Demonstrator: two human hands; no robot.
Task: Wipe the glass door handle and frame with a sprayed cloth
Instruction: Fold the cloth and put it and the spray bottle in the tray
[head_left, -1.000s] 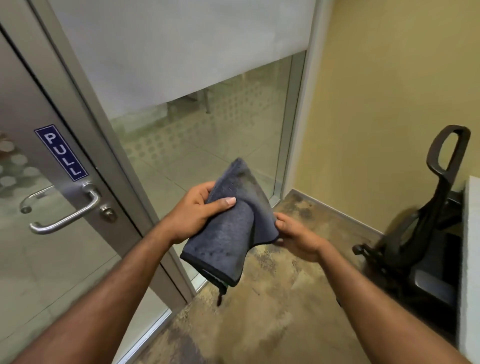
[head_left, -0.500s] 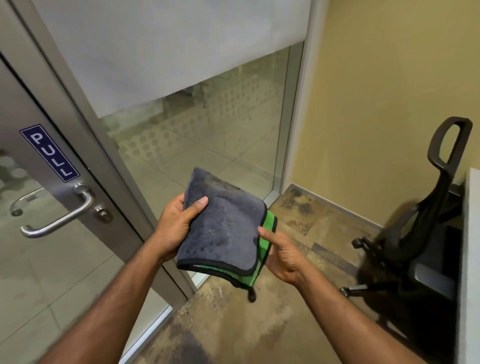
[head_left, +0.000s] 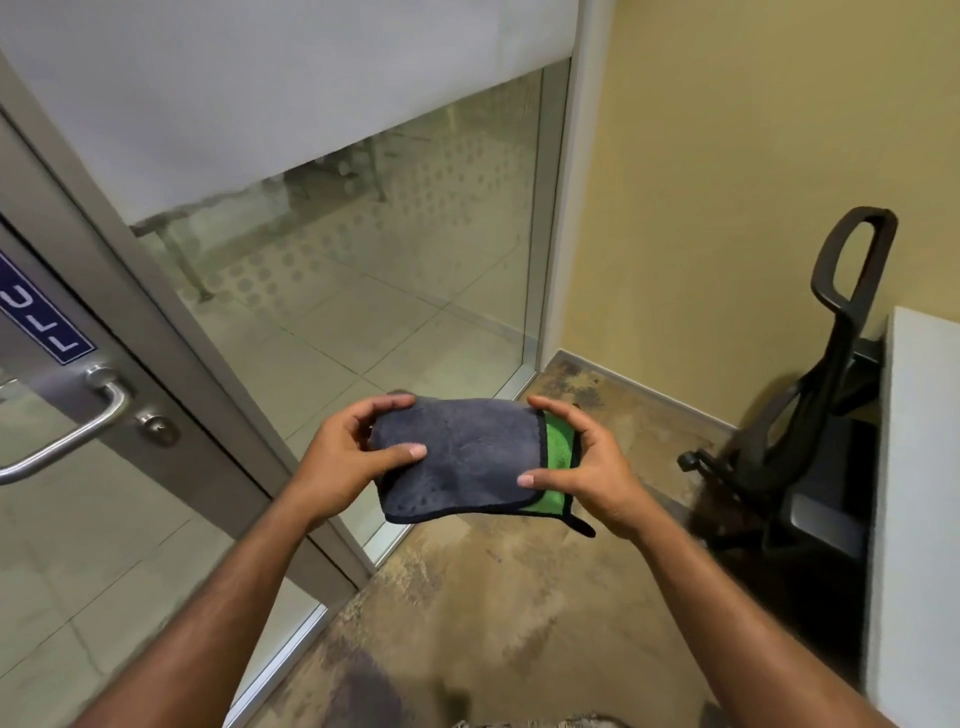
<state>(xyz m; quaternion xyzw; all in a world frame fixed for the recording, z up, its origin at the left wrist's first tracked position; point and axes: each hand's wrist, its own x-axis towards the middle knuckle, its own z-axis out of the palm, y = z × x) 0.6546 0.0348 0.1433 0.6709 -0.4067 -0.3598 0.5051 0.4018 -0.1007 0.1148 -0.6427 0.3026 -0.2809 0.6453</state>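
**Both hands hold folded cloth flat, door handle off to the left**

The folded microfibre cloth (head_left: 462, 457) is held in mid-air in front of the person, above the brown floor (head_left: 467, 597), grey side up with a green layer showing along its right edge and a black trim all round. A small black loop hangs off the lower right corner.

The left hand (head_left: 348, 457) grips the cloth's left edge, thumb on top and fingers curled over the far edge. The right hand (head_left: 592, 467) grips the right edge the same way, thumb pressing on the grey face near the green strip. Both grips are closed on the cloth.

The metal lever door handle (head_left: 72, 431) sits at the far left on the aluminium door frame (head_left: 171, 353), well apart from the cloth, with a round lock cylinder (head_left: 156, 427) just beside it and a blue sign (head_left: 47, 322) above, partly cut off. A black office chair (head_left: 810, 441) stands at right by the yellow wall (head_left: 753, 182).
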